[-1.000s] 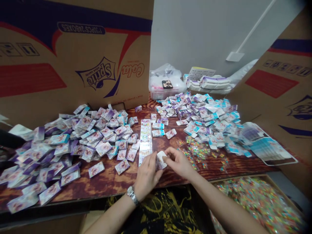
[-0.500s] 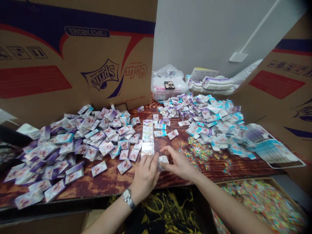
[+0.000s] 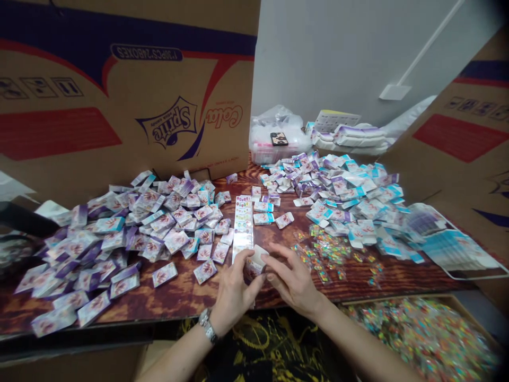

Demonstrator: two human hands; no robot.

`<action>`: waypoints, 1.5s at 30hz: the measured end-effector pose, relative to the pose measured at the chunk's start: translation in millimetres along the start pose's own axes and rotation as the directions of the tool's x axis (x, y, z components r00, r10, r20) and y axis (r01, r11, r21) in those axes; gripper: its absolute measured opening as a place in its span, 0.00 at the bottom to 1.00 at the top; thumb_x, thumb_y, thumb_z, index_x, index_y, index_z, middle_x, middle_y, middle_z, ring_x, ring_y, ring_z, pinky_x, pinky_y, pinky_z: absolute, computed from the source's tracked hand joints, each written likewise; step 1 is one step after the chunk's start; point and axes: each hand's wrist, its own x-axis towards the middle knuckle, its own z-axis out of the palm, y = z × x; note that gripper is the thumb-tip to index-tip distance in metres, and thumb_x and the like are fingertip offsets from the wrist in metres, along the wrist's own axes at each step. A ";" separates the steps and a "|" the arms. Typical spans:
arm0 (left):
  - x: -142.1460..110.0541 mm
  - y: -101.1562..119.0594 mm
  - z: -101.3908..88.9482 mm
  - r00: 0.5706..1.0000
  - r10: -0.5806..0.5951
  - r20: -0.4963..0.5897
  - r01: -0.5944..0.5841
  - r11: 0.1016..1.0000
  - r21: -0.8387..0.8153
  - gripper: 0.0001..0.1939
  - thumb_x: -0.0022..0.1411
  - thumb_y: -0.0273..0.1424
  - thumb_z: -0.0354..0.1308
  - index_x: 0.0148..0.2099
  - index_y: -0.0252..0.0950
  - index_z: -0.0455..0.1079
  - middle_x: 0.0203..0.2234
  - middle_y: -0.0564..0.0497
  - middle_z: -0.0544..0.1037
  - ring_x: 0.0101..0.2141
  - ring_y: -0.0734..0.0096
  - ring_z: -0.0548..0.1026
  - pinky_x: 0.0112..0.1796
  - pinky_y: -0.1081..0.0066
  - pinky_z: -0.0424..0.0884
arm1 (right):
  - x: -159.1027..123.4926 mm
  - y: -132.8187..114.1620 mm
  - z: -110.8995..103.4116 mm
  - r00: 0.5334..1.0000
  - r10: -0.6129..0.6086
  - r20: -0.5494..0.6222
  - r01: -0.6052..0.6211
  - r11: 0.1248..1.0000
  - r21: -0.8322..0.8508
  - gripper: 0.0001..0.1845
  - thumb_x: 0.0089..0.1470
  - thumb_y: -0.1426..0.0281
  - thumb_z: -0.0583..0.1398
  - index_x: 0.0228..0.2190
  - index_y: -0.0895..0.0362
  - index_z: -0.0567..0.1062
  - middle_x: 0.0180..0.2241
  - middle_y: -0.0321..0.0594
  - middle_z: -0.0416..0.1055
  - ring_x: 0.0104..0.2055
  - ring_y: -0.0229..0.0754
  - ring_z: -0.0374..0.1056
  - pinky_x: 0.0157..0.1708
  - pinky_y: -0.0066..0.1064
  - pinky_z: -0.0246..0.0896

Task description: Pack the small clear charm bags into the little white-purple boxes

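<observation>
Between my hands, near the front edge of the table, is a small printed carton (image 3: 253, 269) with a white flap standing up at its top. My left hand (image 3: 234, 286) grips it from the left, thumb along the near side. The fingers of my right hand (image 3: 293, 278) are bent round the carton's right side and touch the flap; my fingers hide part of it. Just beyond lies a strip of colourful stickers (image 3: 243, 225), its near end partly covered by my left hand. Some loose cartons (image 3: 263, 218) lie to the right of the strip.
Piled cartons (image 3: 163, 217) spread across the left; another carton pile (image 3: 338, 185) lies at the back right. Small candy packets (image 3: 328, 246) are right of my hands. A box of candy packets (image 3: 429, 329) stands lower right. Large cardboard boxes (image 3: 79, 127) flank the table.
The carton has turned and its white flap now stands up. My left thumb has come round to the near side, and my right fingers have moved onto the flap. The view has shifted slightly.
</observation>
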 end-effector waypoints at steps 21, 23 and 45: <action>-2.4 -4.4 -6.1 0.963 0.243 0.119 -0.268 0.915 0.302 0.22 0.59 0.24 0.50 0.56 0.35 0.53 0.42 0.42 0.73 0.41 0.59 0.72 0.40 0.60 0.72 | 25.0 -11.8 5.2 0.769 0.522 0.370 -0.638 0.581 0.506 0.12 0.54 0.63 0.59 0.39 0.55 0.74 0.36 0.39 0.73 0.39 0.41 0.68 0.39 0.31 0.65; -3.4 -6.2 -4.9 0.964 0.241 0.113 -0.264 0.913 0.310 0.23 0.59 0.25 0.50 0.56 0.34 0.53 0.43 0.42 0.73 0.42 0.59 0.73 0.41 0.60 0.72 | 25.4 -10.8 5.1 0.765 0.522 0.377 -0.643 0.596 0.480 0.12 0.54 0.63 0.59 0.39 0.55 0.74 0.35 0.39 0.73 0.39 0.40 0.69 0.39 0.31 0.65; -9.0 -8.7 -0.8 0.975 0.220 0.009 -0.207 0.904 0.375 0.33 0.63 0.26 0.47 0.66 0.31 0.37 0.56 0.35 0.63 0.52 0.55 0.66 0.49 0.56 0.66 | 32.6 -20.2 9.2 0.821 0.519 0.239 -0.571 0.749 0.336 0.10 0.51 0.74 0.57 0.36 0.55 0.76 0.31 0.38 0.72 0.35 0.40 0.68 0.36 0.31 0.64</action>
